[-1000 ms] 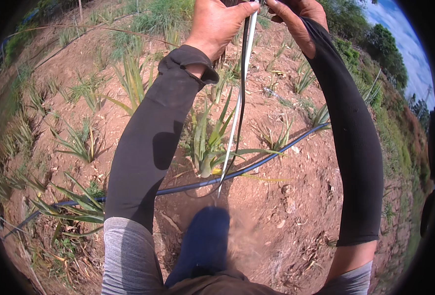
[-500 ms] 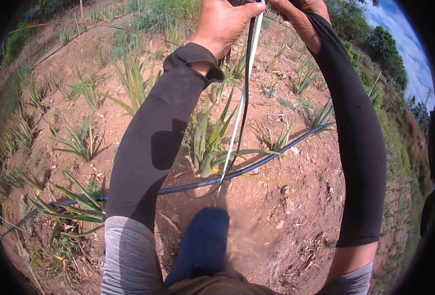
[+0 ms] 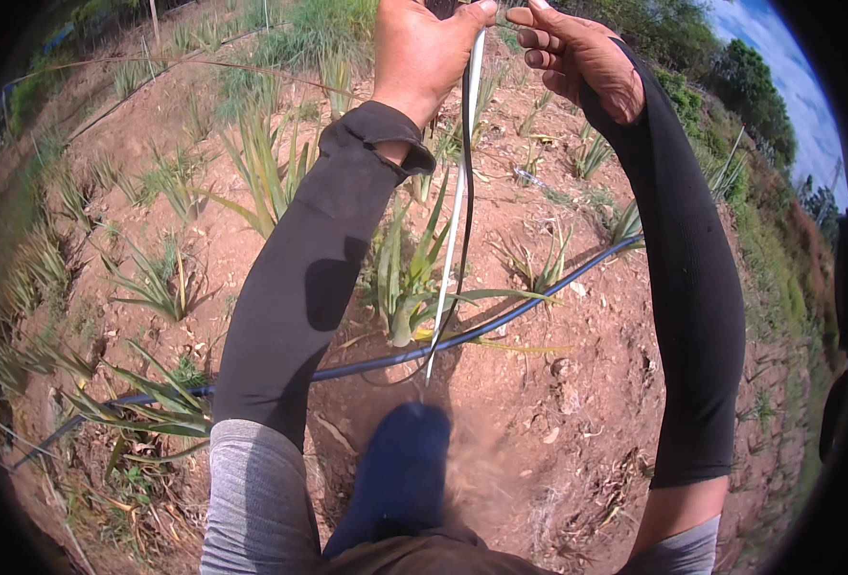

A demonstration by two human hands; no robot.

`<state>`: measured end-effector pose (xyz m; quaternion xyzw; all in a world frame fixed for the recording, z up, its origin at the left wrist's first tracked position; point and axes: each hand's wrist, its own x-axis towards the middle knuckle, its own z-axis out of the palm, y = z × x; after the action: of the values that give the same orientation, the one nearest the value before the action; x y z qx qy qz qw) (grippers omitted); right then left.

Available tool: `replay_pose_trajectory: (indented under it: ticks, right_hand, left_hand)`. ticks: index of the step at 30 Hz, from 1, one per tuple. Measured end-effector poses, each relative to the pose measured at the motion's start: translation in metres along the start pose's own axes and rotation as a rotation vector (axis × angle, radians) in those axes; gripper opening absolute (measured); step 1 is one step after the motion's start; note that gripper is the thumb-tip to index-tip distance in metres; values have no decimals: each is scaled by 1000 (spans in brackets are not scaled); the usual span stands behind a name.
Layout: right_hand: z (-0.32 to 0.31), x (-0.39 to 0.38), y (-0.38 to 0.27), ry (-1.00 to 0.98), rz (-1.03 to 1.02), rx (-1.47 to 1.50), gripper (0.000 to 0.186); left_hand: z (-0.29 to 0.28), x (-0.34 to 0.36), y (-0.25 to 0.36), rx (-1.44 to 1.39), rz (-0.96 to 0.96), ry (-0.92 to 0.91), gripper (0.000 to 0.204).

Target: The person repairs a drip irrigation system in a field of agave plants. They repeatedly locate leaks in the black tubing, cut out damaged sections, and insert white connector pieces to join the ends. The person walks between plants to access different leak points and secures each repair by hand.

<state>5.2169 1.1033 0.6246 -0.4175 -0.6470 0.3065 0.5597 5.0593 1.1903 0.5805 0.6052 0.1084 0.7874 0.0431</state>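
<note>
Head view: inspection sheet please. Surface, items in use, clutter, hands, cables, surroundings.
Surface: uneven reddish soil with stones.
Items in use: slender white strip, slanting down toward the ground near blue footwear; thin black cord or tube alongside.
Clutter: dry plant scraps.
Left hand: fingers pinch the strip near the picture's upper edge.
Right hand: fingers close to the left thumb; grip unclear.
Cables: blue hose passes behind the strip.
Surroundings: aloe-like plants, trees, cloudy sky.

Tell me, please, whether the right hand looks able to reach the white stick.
Probably yes: the right hand is near the white stick, with open space between, though the left hand crowds its top.
</note>
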Motion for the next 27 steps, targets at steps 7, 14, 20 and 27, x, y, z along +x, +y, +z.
replay_pose_trajectory:
  ticks: [7, 14, 20, 27]
  right_hand:
    - [-31, -112, 103, -4, 182, -178, 33]
    - [-54, -234, 239, 118, 492, 14, 21]
    - [-50, -336, 298, 226, 676, 135, 22]
    - [-23, -459, 361, 380, 828, 235, 24]
  left_hand:
    - [-8, -8, 9, 162, -29, -46, 32]
    - [1, -16, 23, 241, 112, -27, 19]
    - [7, -6, 21, 183, -84, -42, 25]
    - [20, 25, -2, 202, -84, -82, 37]
